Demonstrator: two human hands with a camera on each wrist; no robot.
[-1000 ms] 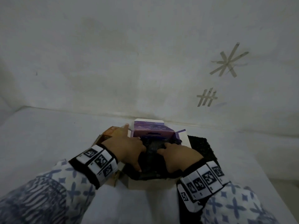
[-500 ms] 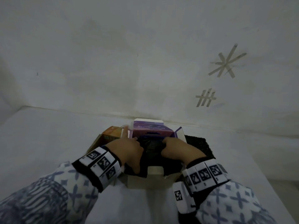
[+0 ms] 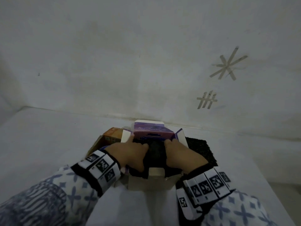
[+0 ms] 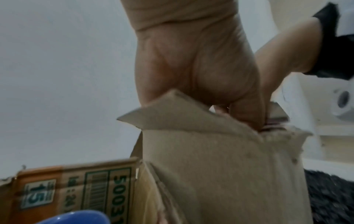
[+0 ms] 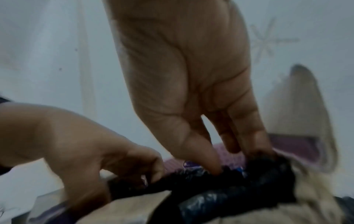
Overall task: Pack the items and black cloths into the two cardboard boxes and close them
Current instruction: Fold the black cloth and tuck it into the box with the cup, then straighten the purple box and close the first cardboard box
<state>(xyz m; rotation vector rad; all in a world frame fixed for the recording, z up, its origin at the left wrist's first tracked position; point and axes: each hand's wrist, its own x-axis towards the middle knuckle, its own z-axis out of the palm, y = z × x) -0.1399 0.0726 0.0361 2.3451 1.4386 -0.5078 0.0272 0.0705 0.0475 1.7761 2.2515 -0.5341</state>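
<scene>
A white box with purple flaps (image 3: 146, 185) stands open in front of me, with a black cloth (image 3: 154, 150) bunched inside it. My left hand (image 3: 130, 150) is at the cloth's left side; in the right wrist view its curled fingers (image 5: 149, 174) pinch the cloth (image 5: 239, 189). My right hand (image 3: 180, 152) pushes the cloth down with straight fingers (image 5: 249, 128) and thumb. A second black cloth (image 3: 202, 150) lies flat on the table just right of the box. An orange-brown cardboard box (image 3: 112, 134) stands open behind my left hand.
The left wrist view shows a blue rounded object (image 4: 76, 218) by the orange-brown box (image 4: 76, 189), and a bent brown flap (image 4: 210, 151) against my left fingers. A white wall with tape marks (image 3: 228, 66) rises close behind the boxes. The white table (image 3: 40, 144) stretches left.
Both hands have moved forward and deeper into the white box, tucking the black cloth down. More of the box's near white edge now shows between my wrists.
</scene>
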